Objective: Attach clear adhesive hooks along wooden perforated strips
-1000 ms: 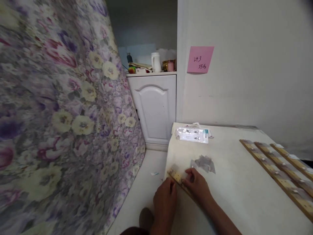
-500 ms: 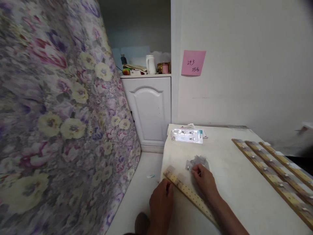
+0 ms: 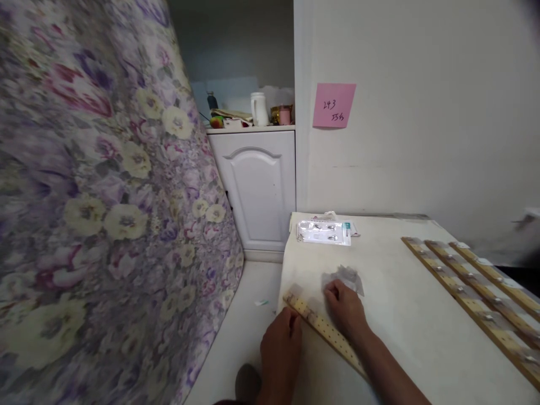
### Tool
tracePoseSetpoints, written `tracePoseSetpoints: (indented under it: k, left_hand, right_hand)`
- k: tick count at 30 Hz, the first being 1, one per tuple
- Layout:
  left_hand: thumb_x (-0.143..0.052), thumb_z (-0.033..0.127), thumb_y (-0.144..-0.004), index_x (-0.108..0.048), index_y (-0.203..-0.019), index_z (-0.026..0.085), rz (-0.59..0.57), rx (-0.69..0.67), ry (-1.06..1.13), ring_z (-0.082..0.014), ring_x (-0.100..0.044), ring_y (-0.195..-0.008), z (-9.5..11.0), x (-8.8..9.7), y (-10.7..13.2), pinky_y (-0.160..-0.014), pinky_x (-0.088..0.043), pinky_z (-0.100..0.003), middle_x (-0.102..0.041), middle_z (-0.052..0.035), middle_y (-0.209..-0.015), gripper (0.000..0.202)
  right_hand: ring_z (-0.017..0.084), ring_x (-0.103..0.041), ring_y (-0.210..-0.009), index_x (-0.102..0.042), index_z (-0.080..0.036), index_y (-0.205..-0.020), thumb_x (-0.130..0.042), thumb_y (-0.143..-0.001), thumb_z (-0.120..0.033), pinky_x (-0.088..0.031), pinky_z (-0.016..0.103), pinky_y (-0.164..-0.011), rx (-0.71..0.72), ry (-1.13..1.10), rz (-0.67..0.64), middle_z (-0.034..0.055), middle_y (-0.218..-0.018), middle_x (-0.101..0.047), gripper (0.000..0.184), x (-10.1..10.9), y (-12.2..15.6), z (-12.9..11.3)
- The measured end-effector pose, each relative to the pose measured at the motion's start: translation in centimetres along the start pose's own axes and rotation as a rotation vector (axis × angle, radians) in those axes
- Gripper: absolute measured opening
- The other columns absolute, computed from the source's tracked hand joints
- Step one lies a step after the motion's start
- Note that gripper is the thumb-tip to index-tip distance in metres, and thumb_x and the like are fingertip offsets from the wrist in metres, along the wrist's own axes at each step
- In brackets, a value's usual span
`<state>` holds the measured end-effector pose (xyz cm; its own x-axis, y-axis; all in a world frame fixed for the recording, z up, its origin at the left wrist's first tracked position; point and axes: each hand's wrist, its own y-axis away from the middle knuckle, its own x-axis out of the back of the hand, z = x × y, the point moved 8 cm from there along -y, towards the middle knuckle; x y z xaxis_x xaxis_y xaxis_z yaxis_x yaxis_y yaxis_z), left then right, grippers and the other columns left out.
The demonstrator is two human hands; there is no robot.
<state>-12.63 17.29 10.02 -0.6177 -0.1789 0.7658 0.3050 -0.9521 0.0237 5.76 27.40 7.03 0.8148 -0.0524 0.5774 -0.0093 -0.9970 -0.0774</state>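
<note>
A narrow wooden strip with rows of small holes (image 3: 327, 329) lies slantwise on the white-covered table, and small clear pieces sit at its far end. Against the strip's left edge is my left hand (image 3: 282, 343), its fingers curled closed; whatever they hold is hidden. My right hand (image 3: 348, 308) is closed in a pinch just right of the strip, its forearm passing over the near end. What sits between those fingertips cannot be made out. Just beyond them lies a small heap of clear plastic pieces (image 3: 352, 278).
Three similar strips (image 3: 458, 287) carrying clear and metallic pieces lie along the table's right side. A clear blister pack (image 3: 323, 232) rests near the back edge. A floral curtain (image 3: 126, 225) hangs on the left, and a white cabinet (image 3: 257, 191) stands behind.
My right hand has drawn slightly left from the plastic heap toward the strip. My left hand stays at the strip's edge. The view has shifted slightly.
</note>
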Motion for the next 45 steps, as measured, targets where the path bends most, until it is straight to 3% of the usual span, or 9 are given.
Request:
tracePoseSetpoints:
  k: [6,12,16,19,25,31,33,38,45]
  left_hand:
    - [-0.042,0.026,-0.088,-0.058,-0.078,0.022,0.012,-0.044,0.037,-0.0146,-0.058,-0.069,0.6,0.0,0.0,-0.06,-0.033,-0.022,-0.065,0.0013,-0.074,0.019]
    - [-0.042,0.026,-0.089,-0.059,-0.08,0.022,-0.011,-0.201,0.198,-0.0135,-0.058,-0.069,3.4,-0.7,0.9,-0.064,-0.038,-0.021,-0.064,0.0013,-0.075,0.019]
    - [-0.045,0.025,-0.087,-0.058,-0.097,0.021,-0.056,-0.229,0.34,-0.0137,-0.058,-0.069,5.1,-1.6,1.9,-0.066,-0.041,-0.022,-0.062,0.0007,-0.075,0.016]
    - [-0.044,0.03,-0.089,-0.056,-0.098,0.02,-0.084,-0.187,0.404,-0.0138,-0.055,-0.063,5.6,-2.0,2.3,-0.061,-0.04,-0.022,-0.059,0.0018,-0.068,0.019]
    - [-0.036,0.036,-0.093,-0.049,-0.074,0.022,-0.09,-0.119,0.51,-0.012,-0.047,-0.053,5.4,-2.6,2.3,-0.054,-0.034,-0.022,-0.047,0.0054,-0.055,0.027]
    - [-0.04,0.035,-0.091,-0.048,-0.071,0.021,-0.107,-0.1,0.517,-0.0121,-0.048,-0.055,3.9,-3.6,1.7,-0.053,-0.034,-0.022,-0.05,0.0047,-0.057,0.026]
    - [-0.041,0.035,-0.09,-0.047,-0.07,0.021,-0.12,-0.075,0.506,-0.0119,-0.048,-0.052,3.5,-3.7,1.5,-0.051,-0.034,-0.021,-0.05,0.0052,-0.055,0.026]
    - [-0.041,0.035,-0.089,-0.045,-0.067,0.022,-0.12,-0.038,0.476,-0.0112,-0.049,-0.047,2.9,-3.5,1.4,-0.047,-0.034,-0.021,-0.053,0.0048,-0.055,0.027]
    - [-0.042,0.036,-0.088,-0.046,-0.065,0.021,-0.125,-0.009,0.505,-0.0104,-0.048,-0.045,2.4,-3.4,1.6,-0.046,-0.035,-0.02,-0.054,0.0044,-0.054,0.028]
  right_hand:
    - [0.016,-0.052,-0.056,-0.06,-0.019,-0.073,-0.051,-0.078,-0.043,-0.038,0.025,-0.052,-0.017,-0.259,-0.049,-0.0003,-0.06,-0.059,0.026,1.1,-0.2,1.0]
    - [0.007,-0.032,-0.041,-0.055,-0.019,-0.076,-0.055,-0.08,-0.048,-0.023,0.022,-0.042,-0.055,-0.632,-0.178,-0.0042,-0.056,-0.05,0.03,2.1,2.0,0.1]
    - [0.005,-0.026,-0.039,-0.052,-0.019,-0.073,-0.061,-0.078,-0.044,-0.016,0.022,-0.042,-0.058,-0.817,-0.313,-0.0059,-0.055,-0.048,0.027,1.7,3.5,-1.1]
    - [0.005,-0.029,-0.041,-0.052,-0.019,-0.072,-0.06,-0.079,-0.04,-0.018,0.022,-0.043,-0.012,-0.761,-0.404,-0.0068,-0.052,-0.047,0.024,1.2,4.4,-2.2]
    - [0.011,-0.047,-0.057,-0.053,-0.019,-0.07,-0.058,-0.08,-0.037,-0.031,0.023,-0.054,0.109,-0.605,-0.509,-0.0028,-0.061,-0.055,0.021,0.4,5.5,-3.6]
    - [0.01,-0.041,-0.056,-0.053,-0.019,-0.071,-0.059,-0.081,-0.034,-0.029,0.023,-0.053,0.179,-0.528,-0.515,-0.0043,-0.06,-0.049,0.019,0.0,6.0,-4.0]
    - [0.01,-0.04,-0.056,-0.053,-0.019,-0.074,-0.057,-0.083,-0.034,-0.029,0.023,-0.053,0.179,-0.53,-0.469,-0.0048,-0.06,-0.048,0.018,0.3,5.7,-3.9]
    - [0.011,-0.04,-0.058,-0.054,-0.019,-0.079,-0.058,-0.081,-0.034,-0.031,0.023,-0.054,0.08,-0.428,-0.208,-0.0063,-0.06,-0.042,0.015,1.9,4.3,-2.1]
    - [0.012,-0.046,-0.058,-0.056,-0.018,-0.073,-0.056,-0.078,-0.028,-0.034,0.024,-0.055,0.065,-0.334,-0.324,-0.0032,-0.063,-0.053,0.011,0.4,4.2,-1.1]
